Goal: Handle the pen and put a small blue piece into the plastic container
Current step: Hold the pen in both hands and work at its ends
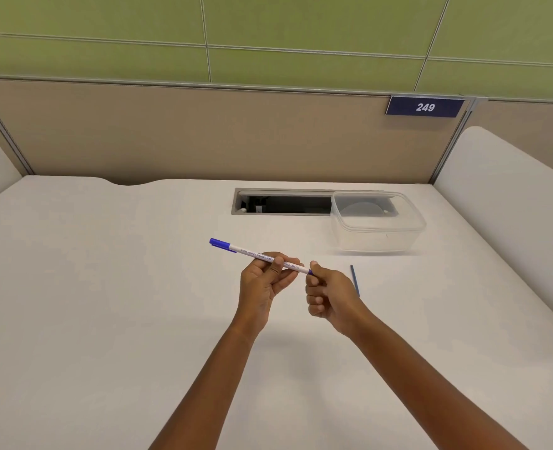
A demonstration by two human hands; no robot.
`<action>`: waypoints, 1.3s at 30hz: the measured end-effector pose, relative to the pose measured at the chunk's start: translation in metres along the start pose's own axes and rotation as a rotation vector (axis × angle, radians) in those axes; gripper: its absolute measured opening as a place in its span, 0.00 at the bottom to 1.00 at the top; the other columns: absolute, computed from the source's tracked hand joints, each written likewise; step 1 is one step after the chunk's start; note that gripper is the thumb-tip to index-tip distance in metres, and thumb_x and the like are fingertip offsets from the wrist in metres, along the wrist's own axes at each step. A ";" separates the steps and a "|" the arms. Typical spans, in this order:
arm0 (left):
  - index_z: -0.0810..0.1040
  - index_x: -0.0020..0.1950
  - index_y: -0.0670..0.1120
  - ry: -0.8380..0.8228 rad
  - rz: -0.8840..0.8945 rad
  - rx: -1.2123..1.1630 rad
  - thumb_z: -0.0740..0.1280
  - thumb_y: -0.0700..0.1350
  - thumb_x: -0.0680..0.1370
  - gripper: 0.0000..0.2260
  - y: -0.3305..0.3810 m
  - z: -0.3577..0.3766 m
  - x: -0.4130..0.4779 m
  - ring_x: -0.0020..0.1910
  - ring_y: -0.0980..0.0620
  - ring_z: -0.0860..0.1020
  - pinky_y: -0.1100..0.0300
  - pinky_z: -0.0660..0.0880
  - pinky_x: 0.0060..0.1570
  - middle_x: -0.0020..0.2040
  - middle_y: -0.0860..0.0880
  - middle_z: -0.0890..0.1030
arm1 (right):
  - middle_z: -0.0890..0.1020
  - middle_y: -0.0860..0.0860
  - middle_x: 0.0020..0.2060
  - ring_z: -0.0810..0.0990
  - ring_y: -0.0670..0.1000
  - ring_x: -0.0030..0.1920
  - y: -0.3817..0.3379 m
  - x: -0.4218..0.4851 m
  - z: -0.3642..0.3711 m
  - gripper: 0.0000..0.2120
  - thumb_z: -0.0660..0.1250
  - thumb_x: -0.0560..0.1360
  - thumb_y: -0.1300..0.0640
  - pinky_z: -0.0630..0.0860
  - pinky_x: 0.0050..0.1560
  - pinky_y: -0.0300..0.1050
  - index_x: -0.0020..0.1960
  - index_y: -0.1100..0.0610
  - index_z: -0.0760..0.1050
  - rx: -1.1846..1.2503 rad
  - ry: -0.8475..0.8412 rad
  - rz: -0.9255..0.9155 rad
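A white pen [247, 251] with a blue cap at its far left end is held level above the desk. My left hand [263, 284] grips the barrel near its middle. My right hand [328, 295] pinches the pen's right end, where a small blue piece [310, 272] shows between thumb and forefinger. A thin dark blue refill [355, 280] lies on the desk just right of my right hand. The clear plastic container [377, 222], without a lid, stands at the back right of the desk, apart from both hands.
A white desk [106, 303] spreads out with beige partition walls behind and white panels on both sides. A rectangular cable slot [281, 203] is cut into the desk at the back, touching the container's left side. A sign reading 249 [425, 107] hangs on the partition.
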State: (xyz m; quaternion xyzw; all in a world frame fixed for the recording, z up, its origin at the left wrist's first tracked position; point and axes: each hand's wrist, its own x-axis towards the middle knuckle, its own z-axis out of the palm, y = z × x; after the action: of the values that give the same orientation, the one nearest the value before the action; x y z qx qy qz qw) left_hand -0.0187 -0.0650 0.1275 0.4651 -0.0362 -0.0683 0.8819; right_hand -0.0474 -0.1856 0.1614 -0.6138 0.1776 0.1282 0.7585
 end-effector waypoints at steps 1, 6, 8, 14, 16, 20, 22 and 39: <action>0.76 0.43 0.42 0.011 0.002 -0.003 0.60 0.38 0.77 0.06 0.000 0.000 0.000 0.41 0.49 0.84 0.65 0.80 0.39 0.37 0.48 0.86 | 0.65 0.47 0.17 0.63 0.46 0.20 0.001 -0.002 0.000 0.22 0.53 0.79 0.51 0.62 0.22 0.36 0.28 0.56 0.67 -0.181 0.042 -0.100; 0.77 0.44 0.42 0.058 -0.002 -0.010 0.60 0.37 0.77 0.06 0.001 -0.003 -0.001 0.40 0.49 0.84 0.65 0.80 0.38 0.37 0.48 0.86 | 0.75 0.53 0.31 0.72 0.52 0.34 0.015 -0.003 -0.007 0.06 0.62 0.76 0.55 0.67 0.33 0.44 0.44 0.58 0.72 -1.035 0.257 -0.745; 0.77 0.44 0.41 0.067 -0.010 -0.009 0.60 0.37 0.77 0.06 0.001 -0.004 -0.001 0.40 0.49 0.84 0.64 0.80 0.38 0.36 0.48 0.86 | 0.77 0.56 0.31 0.74 0.56 0.34 0.017 -0.002 -0.009 0.05 0.68 0.72 0.59 0.70 0.29 0.45 0.43 0.61 0.75 -1.268 0.322 -0.919; 0.76 0.43 0.41 0.056 -0.030 -0.030 0.59 0.37 0.77 0.07 0.001 -0.003 -0.004 0.40 0.49 0.84 0.64 0.80 0.38 0.36 0.47 0.86 | 0.76 0.57 0.27 0.73 0.57 0.28 0.011 0.003 -0.016 0.06 0.69 0.68 0.62 0.65 0.25 0.42 0.34 0.63 0.76 -1.387 0.338 -1.119; 0.76 0.43 0.41 0.045 -0.031 -0.034 0.59 0.37 0.78 0.07 0.001 -0.002 -0.004 0.40 0.49 0.84 0.64 0.80 0.38 0.36 0.47 0.86 | 0.76 0.58 0.30 0.70 0.56 0.33 0.011 0.004 -0.015 0.06 0.65 0.71 0.62 0.62 0.32 0.39 0.37 0.64 0.76 -1.243 0.277 -1.033; 0.75 0.43 0.41 0.008 -0.020 -0.021 0.59 0.37 0.78 0.07 0.004 -0.001 -0.002 0.40 0.50 0.84 0.65 0.80 0.38 0.36 0.47 0.86 | 0.70 0.50 0.28 0.67 0.50 0.34 0.010 0.004 -0.012 0.15 0.60 0.76 0.60 0.63 0.37 0.34 0.30 0.55 0.69 -0.863 0.168 -0.739; 0.75 0.43 0.41 -0.004 -0.018 -0.021 0.58 0.37 0.78 0.08 0.004 0.000 -0.001 0.40 0.50 0.84 0.65 0.80 0.38 0.36 0.48 0.86 | 0.66 0.49 0.25 0.64 0.49 0.30 0.007 0.002 -0.008 0.20 0.58 0.77 0.58 0.60 0.32 0.38 0.27 0.53 0.65 -0.650 0.126 -0.604; 0.76 0.44 0.41 0.085 -0.001 -0.050 0.59 0.36 0.78 0.07 0.008 -0.002 -0.001 0.40 0.49 0.84 0.64 0.80 0.38 0.36 0.48 0.86 | 0.79 0.56 0.40 0.74 0.54 0.40 0.013 0.001 -0.007 0.07 0.63 0.75 0.57 0.68 0.38 0.42 0.50 0.60 0.74 -1.137 0.261 -0.859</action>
State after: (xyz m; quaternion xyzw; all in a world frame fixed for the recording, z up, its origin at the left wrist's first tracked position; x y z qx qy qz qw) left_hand -0.0189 -0.0586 0.1325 0.4453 0.0034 -0.0499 0.8940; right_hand -0.0521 -0.1896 0.1484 -0.9392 -0.0842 -0.1829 0.2780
